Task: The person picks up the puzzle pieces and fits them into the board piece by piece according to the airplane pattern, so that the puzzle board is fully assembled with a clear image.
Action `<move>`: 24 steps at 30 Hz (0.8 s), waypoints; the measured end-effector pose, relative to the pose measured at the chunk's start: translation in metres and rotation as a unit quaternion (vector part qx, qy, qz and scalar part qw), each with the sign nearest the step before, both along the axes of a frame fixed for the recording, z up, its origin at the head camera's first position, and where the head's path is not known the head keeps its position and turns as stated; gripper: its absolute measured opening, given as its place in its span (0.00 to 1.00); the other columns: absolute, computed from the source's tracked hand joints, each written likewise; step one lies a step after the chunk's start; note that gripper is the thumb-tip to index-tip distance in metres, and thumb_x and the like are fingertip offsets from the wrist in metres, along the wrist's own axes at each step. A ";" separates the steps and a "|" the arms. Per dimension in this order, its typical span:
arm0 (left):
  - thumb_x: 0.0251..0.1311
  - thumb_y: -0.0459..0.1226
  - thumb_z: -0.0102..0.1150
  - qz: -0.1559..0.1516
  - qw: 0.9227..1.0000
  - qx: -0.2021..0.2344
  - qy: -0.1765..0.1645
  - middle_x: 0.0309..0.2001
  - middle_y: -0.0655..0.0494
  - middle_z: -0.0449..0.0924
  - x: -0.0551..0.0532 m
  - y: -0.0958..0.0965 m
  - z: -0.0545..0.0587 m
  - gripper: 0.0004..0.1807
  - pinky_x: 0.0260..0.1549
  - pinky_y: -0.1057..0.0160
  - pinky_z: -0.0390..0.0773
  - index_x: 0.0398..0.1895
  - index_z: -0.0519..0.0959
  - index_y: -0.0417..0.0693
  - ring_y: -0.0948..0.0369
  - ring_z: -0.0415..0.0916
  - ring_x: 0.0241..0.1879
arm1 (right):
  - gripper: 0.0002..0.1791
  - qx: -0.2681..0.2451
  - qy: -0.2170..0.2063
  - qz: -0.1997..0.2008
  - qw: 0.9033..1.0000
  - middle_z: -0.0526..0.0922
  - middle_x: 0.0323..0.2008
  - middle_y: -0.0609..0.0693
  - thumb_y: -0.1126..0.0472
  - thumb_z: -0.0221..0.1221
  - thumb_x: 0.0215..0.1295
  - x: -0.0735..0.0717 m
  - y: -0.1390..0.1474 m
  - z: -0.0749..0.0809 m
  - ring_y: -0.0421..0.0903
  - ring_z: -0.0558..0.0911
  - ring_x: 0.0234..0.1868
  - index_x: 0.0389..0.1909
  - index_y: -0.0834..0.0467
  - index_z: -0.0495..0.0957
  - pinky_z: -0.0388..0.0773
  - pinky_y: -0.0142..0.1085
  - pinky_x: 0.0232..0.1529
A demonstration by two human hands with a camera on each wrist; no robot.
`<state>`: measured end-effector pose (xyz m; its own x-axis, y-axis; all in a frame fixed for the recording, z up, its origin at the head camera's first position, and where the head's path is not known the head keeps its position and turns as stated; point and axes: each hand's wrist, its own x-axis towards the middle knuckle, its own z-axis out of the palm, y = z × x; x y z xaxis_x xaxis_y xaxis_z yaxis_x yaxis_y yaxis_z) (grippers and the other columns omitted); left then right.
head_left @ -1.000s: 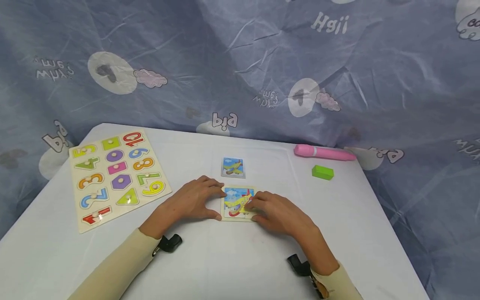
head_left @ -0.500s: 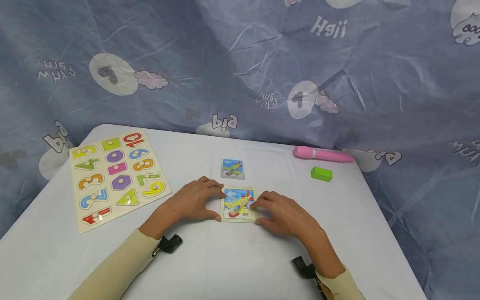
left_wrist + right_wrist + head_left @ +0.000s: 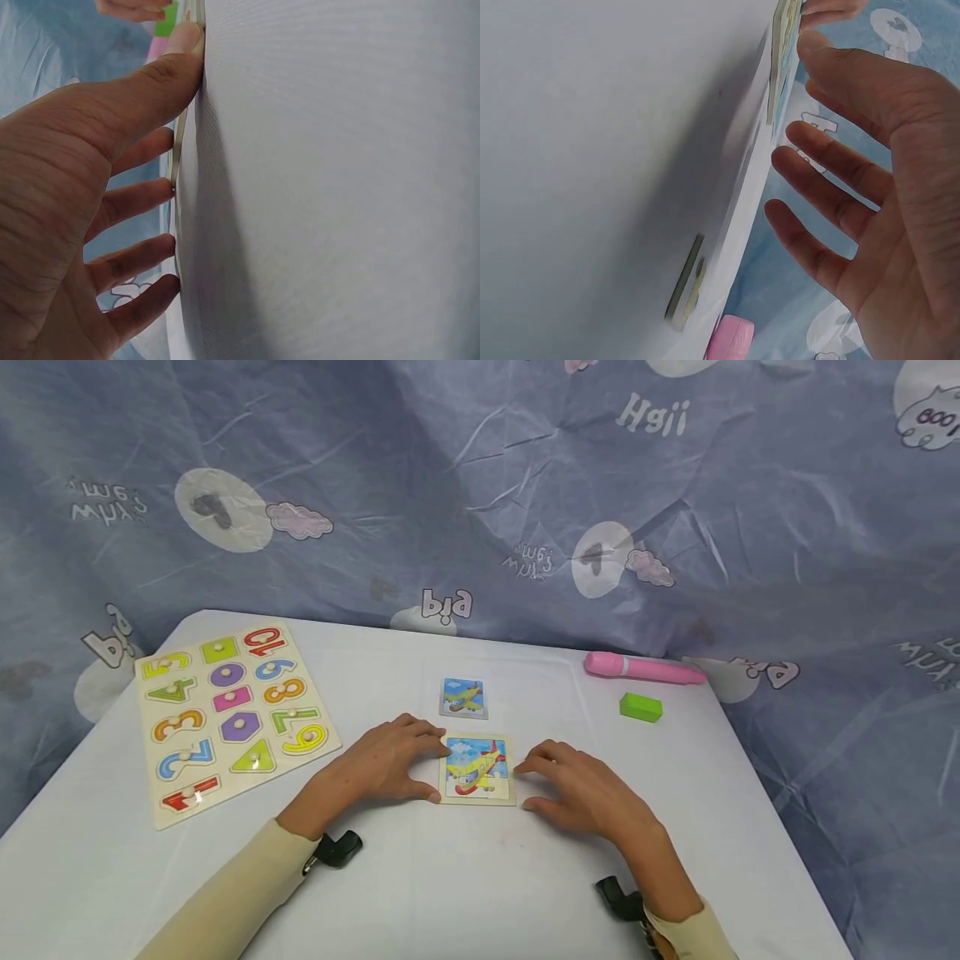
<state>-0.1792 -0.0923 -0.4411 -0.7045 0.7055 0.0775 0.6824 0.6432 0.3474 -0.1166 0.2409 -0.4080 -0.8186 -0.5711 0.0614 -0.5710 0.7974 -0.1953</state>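
Observation:
A small wooden jigsaw puzzle (image 3: 478, 768) with a yellow and red airplane picture lies flat on the table, its pieces set inside a pale frame. My left hand (image 3: 384, 758) touches its left edge, thumb by the near corner and index finger by the far one. In the left wrist view, the left thumb (image 3: 161, 79) rests against the puzzle's edge, with the fingers spread. Just right of the puzzle, apart from it, my right hand (image 3: 581, 783) hovers with loosely bent fingers and holds nothing. A smaller airplane picture card (image 3: 463, 698) lies beyond the puzzle.
To the left lies a large number-and-shape peg board (image 3: 238, 718). A green block (image 3: 641, 707) and a pink pen-shaped object (image 3: 645, 668) lie at the far right. The white table (image 3: 450, 893) ends at a blue-grey patterned cloth (image 3: 420, 485) behind.
My right hand has drawn back to the right, off the puzzle, uncovering its right side. My left hand stays at the puzzle's left edge.

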 end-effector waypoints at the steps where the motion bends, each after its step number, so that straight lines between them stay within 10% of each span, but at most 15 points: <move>1: 0.53 0.60 0.81 0.000 1.000 0.000 -0.001 0.73 0.55 0.77 0.000 0.000 0.000 0.38 0.66 0.45 0.77 0.66 0.85 0.57 0.50 0.71 0.71 | 0.24 0.001 0.000 -0.001 1.000 0.82 0.56 0.44 0.49 0.77 0.64 0.000 0.001 0.000 0.46 0.84 0.54 0.60 0.47 0.86 0.84 0.46 0.54; 24: 0.53 0.58 0.82 -0.006 1.000 0.011 0.007 0.72 0.53 0.78 0.002 0.000 0.001 0.38 0.66 0.44 0.77 0.65 0.85 0.55 0.49 0.72 0.71 | 0.26 0.000 0.009 -0.032 0.999 0.83 0.55 0.44 0.52 0.78 0.62 0.007 0.024 -0.003 0.46 0.85 0.54 0.61 0.48 0.86 0.85 0.47 0.54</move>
<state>-0.1772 -0.0923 -0.4406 -0.6949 0.7116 0.1035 0.6949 0.6275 0.3511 -0.1097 0.2651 -0.4112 -0.8526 -0.5171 0.0758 -0.5216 0.8327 -0.1858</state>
